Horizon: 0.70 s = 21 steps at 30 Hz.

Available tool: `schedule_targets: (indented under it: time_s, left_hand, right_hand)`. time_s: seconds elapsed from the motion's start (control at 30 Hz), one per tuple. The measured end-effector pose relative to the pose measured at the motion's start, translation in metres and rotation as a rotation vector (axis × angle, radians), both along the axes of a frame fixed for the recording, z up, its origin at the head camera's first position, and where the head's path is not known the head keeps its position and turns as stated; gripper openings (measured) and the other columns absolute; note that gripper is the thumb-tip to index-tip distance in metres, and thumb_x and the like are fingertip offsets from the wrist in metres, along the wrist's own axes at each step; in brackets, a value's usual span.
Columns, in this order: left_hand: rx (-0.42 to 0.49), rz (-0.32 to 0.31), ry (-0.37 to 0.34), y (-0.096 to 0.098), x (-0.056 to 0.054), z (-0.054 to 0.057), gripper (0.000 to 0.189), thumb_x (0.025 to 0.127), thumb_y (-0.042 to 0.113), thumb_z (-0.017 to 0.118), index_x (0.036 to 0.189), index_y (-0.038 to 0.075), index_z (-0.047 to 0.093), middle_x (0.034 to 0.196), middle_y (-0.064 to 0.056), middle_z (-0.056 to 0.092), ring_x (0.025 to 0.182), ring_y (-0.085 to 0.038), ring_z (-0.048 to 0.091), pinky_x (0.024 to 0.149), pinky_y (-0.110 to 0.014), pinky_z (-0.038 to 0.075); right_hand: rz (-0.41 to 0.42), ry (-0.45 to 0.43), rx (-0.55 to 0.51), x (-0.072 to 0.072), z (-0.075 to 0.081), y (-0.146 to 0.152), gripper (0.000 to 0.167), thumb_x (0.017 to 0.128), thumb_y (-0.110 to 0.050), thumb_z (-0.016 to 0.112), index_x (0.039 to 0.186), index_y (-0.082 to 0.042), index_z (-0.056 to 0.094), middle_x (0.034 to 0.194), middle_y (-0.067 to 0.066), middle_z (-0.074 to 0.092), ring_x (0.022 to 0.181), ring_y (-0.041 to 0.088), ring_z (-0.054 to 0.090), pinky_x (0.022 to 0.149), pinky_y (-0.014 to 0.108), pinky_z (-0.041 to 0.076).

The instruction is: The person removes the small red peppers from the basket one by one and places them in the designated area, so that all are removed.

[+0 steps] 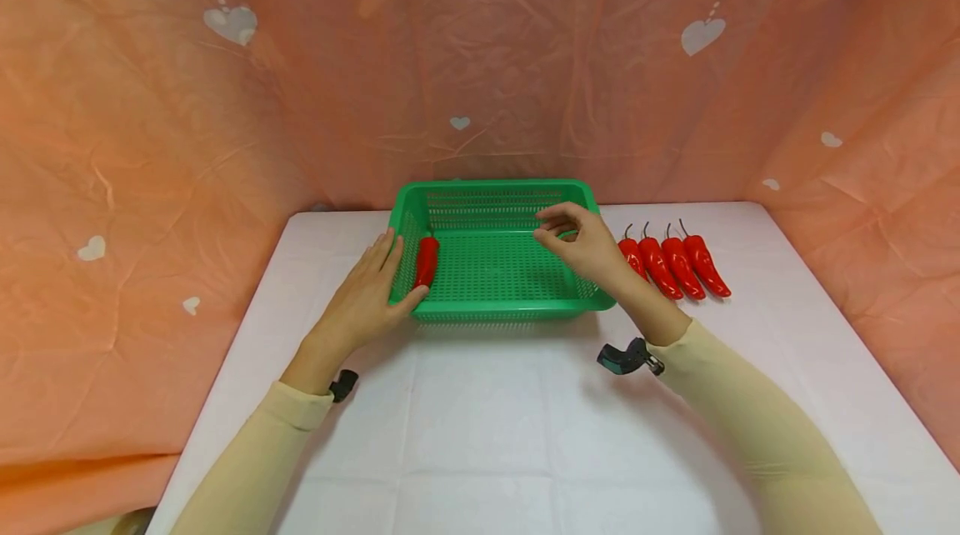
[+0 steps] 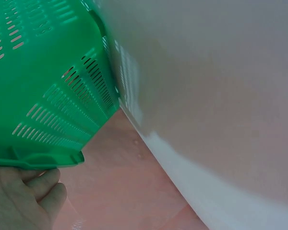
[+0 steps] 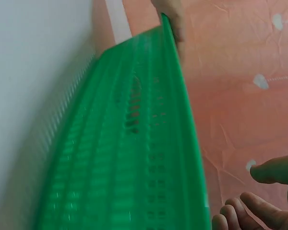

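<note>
A green plastic basket (image 1: 495, 312) with slotted walls stands on the table. Inside, along its left wall, lies one red chili pepper (image 1: 427, 262). My left hand (image 1: 365, 293) rests on the basket's left rim near the front corner, its fingers extended and thumb spread. In the left wrist view, the fingers (image 2: 47, 184) touch the rim. My right hand (image 1: 582, 243) hovers above the basket's right side, fingers loosely bent, thumb apart, holding nothing; the right wrist view shows the gap between thumb and fingers. Several red chili peppers (image 1: 678, 264) lie side by side right of the basket.
A white cloth (image 1: 480, 418) covers the table. Orange-pink curtains (image 1: 495, 60) with pale hearts hang behind it and on both sides. Dark wrist devices (image 1: 626, 357) sit at both cuffs.
</note>
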State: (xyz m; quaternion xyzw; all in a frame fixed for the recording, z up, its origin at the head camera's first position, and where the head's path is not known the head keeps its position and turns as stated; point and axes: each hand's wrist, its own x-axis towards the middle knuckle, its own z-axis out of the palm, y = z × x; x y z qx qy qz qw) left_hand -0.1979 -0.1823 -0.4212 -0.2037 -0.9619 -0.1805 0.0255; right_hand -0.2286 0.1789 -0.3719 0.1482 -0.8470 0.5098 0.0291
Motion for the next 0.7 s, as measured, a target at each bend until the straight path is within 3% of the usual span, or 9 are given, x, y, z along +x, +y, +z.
schedule_targets:
  time_s: [0.33,0.7]
  left_hand:
    - [-0.003,-0.003,-0.009,0.0,0.0,0.001,0.098,0.107,0.063,0.052,0.17,-0.002,0.014,0.18,-0.018,0.003,0.167,-0.036,0.004,0.135,-0.052,0.012]
    - [-0.005,0.007,-0.024,0.0,0.001,0.003,0.1,0.107,0.066,0.05,0.17,-0.002,0.013,0.18,-0.017,0.003,0.166,-0.038,0.006,0.134,-0.054,0.013]
  right_hand:
    - [0.085,-0.017,0.022,-0.005,-0.005,-0.039,0.032,0.103,-0.014,0.075,0.131,0.0,0.069,0.115,0.017,0.072,0.108,0.033,0.067,0.091,0.044,0.057]
    - [0.121,-0.068,0.025,-0.015,-0.007,-0.071,0.034,0.104,-0.019,0.073,0.133,-0.002,0.068,0.121,0.016,0.072,0.112,0.032,0.066,0.094,0.045,0.057]
